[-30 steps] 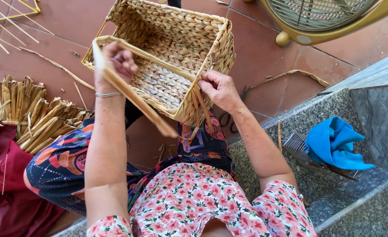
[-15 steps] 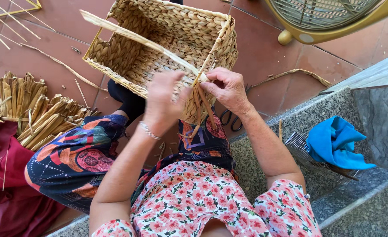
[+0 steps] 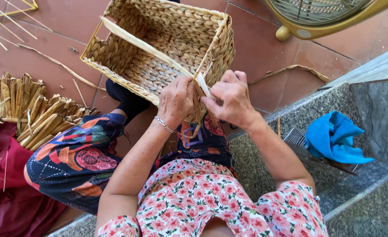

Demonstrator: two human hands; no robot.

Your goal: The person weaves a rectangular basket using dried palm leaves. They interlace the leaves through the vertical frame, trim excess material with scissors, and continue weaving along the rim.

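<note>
Your left hand and right hand meet at the woven basket's six-o'clock corner on your lap, both sets of fingers curled tight pinching the pale reed strip running toward ten o'clock.

Pretty cramped around the woven basket: both hands crowd its near rim, left hand just beside right hand, with a long reed strip slanting across the opening. Bundle of cut reeds blocks the tiled floor on one side, stone ledge with blue cloth on the other. Open tile between basket and fan base.
</note>
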